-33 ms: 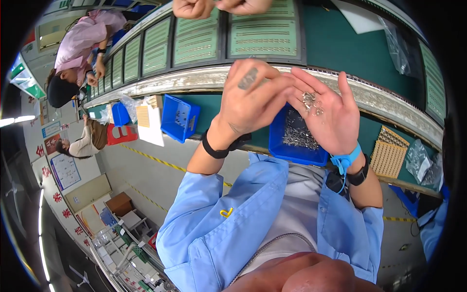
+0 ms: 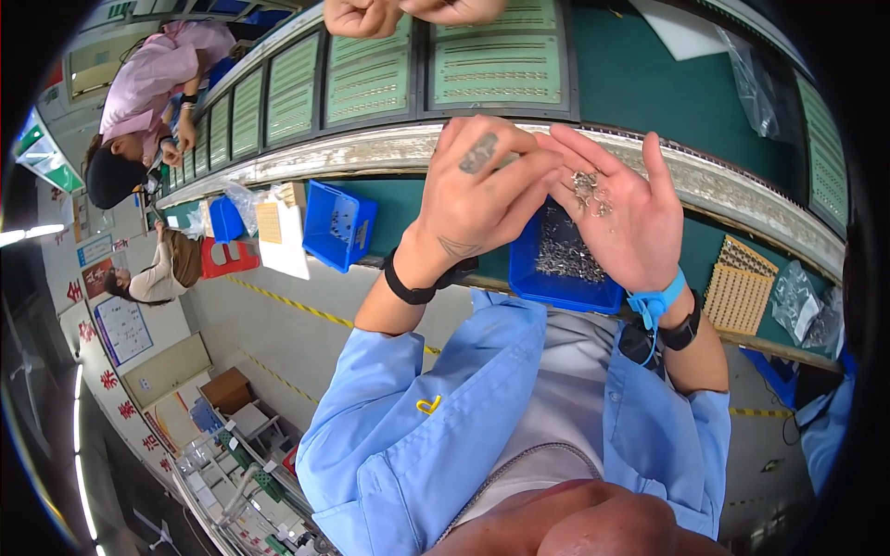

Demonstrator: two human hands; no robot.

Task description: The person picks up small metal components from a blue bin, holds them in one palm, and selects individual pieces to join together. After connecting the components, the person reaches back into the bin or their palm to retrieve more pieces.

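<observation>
My right hand point(image 2: 623, 208) lies palm up, fingers stretched and thumb apart, with a small heap of silvery metal pieces point(image 2: 588, 192) on its palm. Beside it my left hand point(image 2: 489, 181), back toward me, has its fingers pinched together at the fingers of my right hand. Whatever sits in that pinch is too small or hidden to make out. Under both hands stands a blue bin point(image 2: 565, 296) with many loose metal pieces point(image 2: 567, 255) inside, partly covered by my right hand.
Beyond a worn rail point(image 2: 371, 150), green panels point(image 2: 496, 69) in dark frames form a row. Another person's hands point(image 2: 408, 11) are over them. Left stands another blue bin point(image 2: 324, 232); right lie a tan perforated board point(image 2: 739, 287) and plastic bags point(image 2: 799, 301). Another worker point(image 2: 153, 83) leans in far left.
</observation>
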